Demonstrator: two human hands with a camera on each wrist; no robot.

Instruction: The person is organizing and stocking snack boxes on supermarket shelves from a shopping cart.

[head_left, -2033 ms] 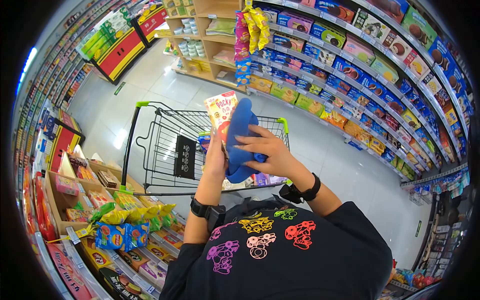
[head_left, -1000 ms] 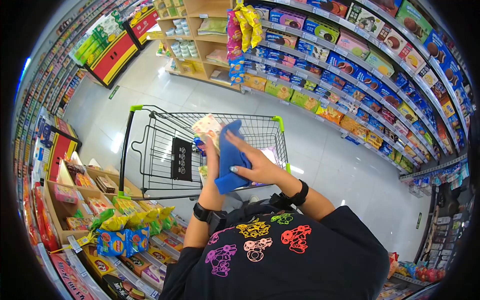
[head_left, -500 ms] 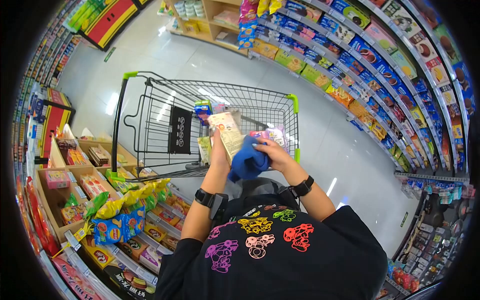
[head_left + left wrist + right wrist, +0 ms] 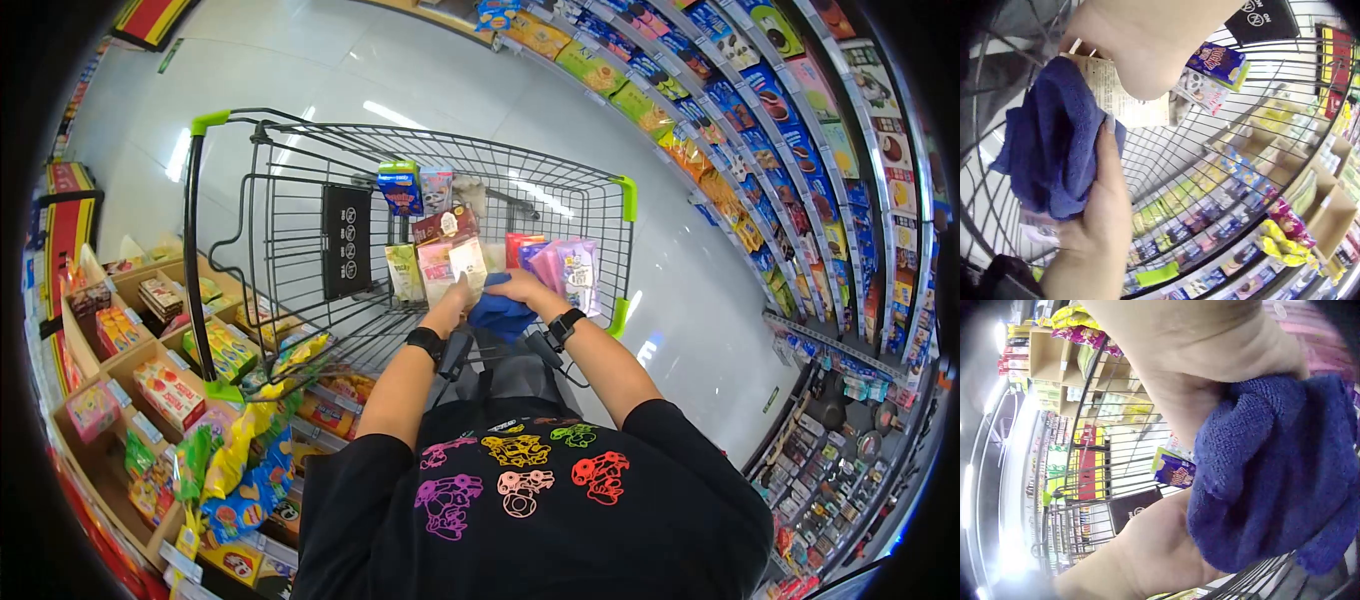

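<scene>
The left hand [image 4: 449, 306] grips the lower end of a cream box [image 4: 467, 262] over the cart; printed text shows on the box [image 4: 1107, 86] in the left wrist view. Bunched in the right hand [image 4: 523, 288] is a blue cloth [image 4: 502, 316], close beside the left hand. From the left wrist view, the right hand's [image 4: 1105, 194] thumb lies on the cloth [image 4: 1060, 144]. The right wrist view shows the cloth [image 4: 1272, 469] hanging in folds from the right hand [image 4: 1210, 350], hiding its fingertips, with the left hand [image 4: 1163, 547] alongside.
Inside the wire cart [image 4: 330, 165] lie a blue box [image 4: 399, 190], a grey box [image 4: 436, 188], a brown box [image 4: 446, 225], a green pack [image 4: 404, 272] and purple packs [image 4: 575, 270]. Snack bins [image 4: 150, 345] stand at the left, stocked shelves [image 4: 760, 130] at the right.
The hands have come lower and closer together over the near side of the cart, still with the box and the cloth. The head view has tilted down, showing more of the cart's contents.
</scene>
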